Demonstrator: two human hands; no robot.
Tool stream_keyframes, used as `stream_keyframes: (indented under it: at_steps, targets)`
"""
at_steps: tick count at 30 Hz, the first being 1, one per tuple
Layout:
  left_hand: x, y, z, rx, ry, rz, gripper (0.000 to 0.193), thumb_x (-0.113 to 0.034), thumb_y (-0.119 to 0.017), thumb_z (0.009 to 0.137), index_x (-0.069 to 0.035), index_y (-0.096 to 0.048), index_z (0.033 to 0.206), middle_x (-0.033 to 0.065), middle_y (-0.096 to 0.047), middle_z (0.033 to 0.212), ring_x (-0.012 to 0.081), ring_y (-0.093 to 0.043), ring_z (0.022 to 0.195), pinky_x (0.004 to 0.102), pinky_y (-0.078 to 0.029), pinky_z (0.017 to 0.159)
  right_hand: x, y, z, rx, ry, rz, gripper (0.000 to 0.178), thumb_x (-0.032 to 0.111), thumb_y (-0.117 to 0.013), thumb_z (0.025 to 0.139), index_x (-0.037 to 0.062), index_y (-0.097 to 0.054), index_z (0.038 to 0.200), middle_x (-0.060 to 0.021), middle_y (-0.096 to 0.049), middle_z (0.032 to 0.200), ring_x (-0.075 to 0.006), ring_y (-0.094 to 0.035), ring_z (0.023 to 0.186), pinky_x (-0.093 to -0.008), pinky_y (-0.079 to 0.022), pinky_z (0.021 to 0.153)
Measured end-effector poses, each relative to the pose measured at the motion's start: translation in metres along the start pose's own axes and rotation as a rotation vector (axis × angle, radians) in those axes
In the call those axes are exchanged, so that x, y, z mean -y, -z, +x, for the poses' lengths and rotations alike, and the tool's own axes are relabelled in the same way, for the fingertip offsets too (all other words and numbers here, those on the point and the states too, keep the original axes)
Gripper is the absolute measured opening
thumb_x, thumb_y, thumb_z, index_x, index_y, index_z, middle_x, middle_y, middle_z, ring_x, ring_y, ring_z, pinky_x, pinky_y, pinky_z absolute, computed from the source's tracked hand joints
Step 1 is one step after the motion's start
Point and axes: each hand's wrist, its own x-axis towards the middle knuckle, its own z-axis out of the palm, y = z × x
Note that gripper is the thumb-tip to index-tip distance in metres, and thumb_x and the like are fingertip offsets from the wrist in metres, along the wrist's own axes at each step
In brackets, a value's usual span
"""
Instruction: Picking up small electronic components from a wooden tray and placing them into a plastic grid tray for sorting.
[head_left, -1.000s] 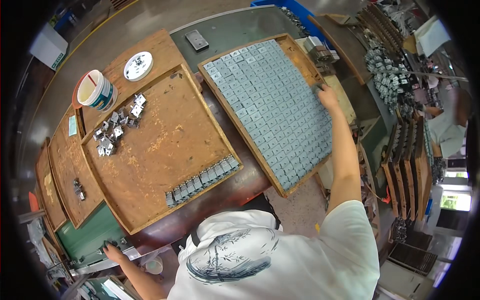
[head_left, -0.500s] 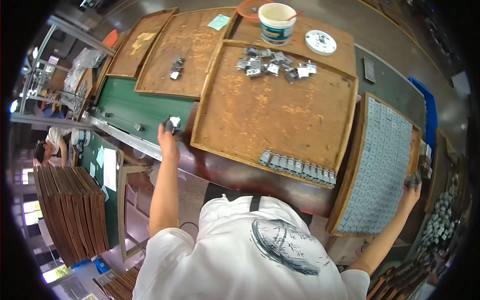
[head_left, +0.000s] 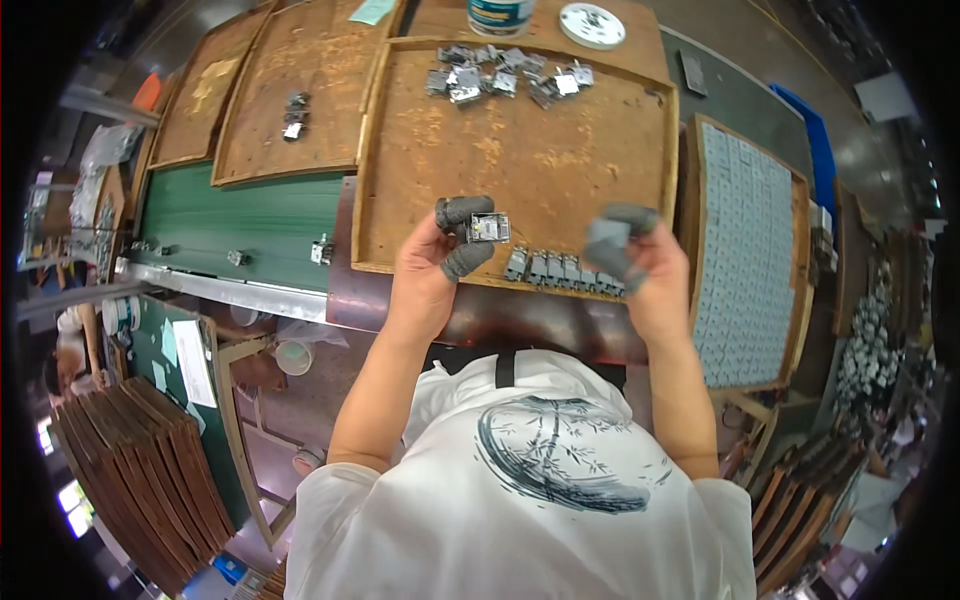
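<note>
My left hand [head_left: 428, 275], with grey finger covers, pinches a small open metal component [head_left: 490, 228] above the near part of a wooden tray [head_left: 520, 185]. To its right, my right hand [head_left: 655, 280] is closed on a small grey plate [head_left: 608, 236], blurred by motion. The two pieces are apart. Beneath my hands, a row of grey-topped components [head_left: 557, 270] stands along the tray's near edge, partly covered by the right hand. At the tray's far side lies a loose pile of silvery components [head_left: 510, 72].
A wooden-framed tray of grey plates [head_left: 745, 250] lies at the right. On the left, a green belt [head_left: 200, 205] carries several components, including one [head_left: 321, 250] near the tray. A white bucket [head_left: 500, 16] and round white lid [head_left: 592, 26] stand behind. Stacked boards [head_left: 140, 470] fill the lower left.
My left hand has come rightward from the green belt with a component. My right hand has moved left from the tray of grey plates, bringing one plate. The whole view has shifted.
</note>
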Motion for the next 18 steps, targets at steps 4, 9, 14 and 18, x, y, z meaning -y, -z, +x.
stream_keyframes:
  at_steps: [4,9,14,18]
  targets:
    - [-0.005,-0.012,-0.006,0.098,0.038,0.055,0.042,0.006,-0.068,0.083,0.000,-0.060,0.123,0.0045,-0.064,0.116,0.0148,-0.059,0.109,0.0299,-0.047,0.096,0.028,-0.026,-0.007,0.149,0.102,-0.781,0.031,0.007,-0.069,0.085,0.0002,-0.058,0.113,-0.0099,-0.067,0.101,-0.0188,-0.068,0.086,-0.0315,-0.056,0.069]
    - [-0.005,-0.022,-0.014,0.156,0.070,0.101,0.039,0.007,-0.065,0.085,0.002,-0.059,0.124,0.0059,-0.059,0.119,0.0165,-0.059,0.109,0.0300,-0.048,0.095,0.031,-0.029,-0.008,0.194,0.433,-1.051,0.027,0.002,-0.071,0.074,-0.0002,-0.062,0.099,-0.0171,-0.061,0.089,-0.0347,-0.064,0.077,-0.0373,-0.052,0.064]
    - [0.005,-0.040,-0.019,0.166,0.069,0.229,0.038,0.008,-0.062,0.086,0.003,-0.059,0.124,0.0069,-0.056,0.118,0.0170,-0.059,0.108,0.0293,-0.048,0.094,0.022,-0.023,-0.014,0.159,0.484,-1.162,0.025,0.002,-0.072,0.070,-0.0010,-0.061,0.092,-0.0151,-0.057,0.082,-0.0355,-0.060,0.073,-0.0402,-0.049,0.062]
    - [0.023,-0.047,-0.019,0.107,0.030,0.378,0.037,0.007,-0.061,0.088,0.003,-0.059,0.124,0.0060,-0.056,0.115,0.0163,-0.058,0.109,0.0275,-0.047,0.093,0.010,-0.006,-0.008,0.224,0.450,-1.160,0.023,0.001,-0.071,0.068,-0.0007,-0.059,0.088,-0.0143,-0.055,0.080,-0.0357,-0.058,0.072,-0.0412,-0.048,0.062]
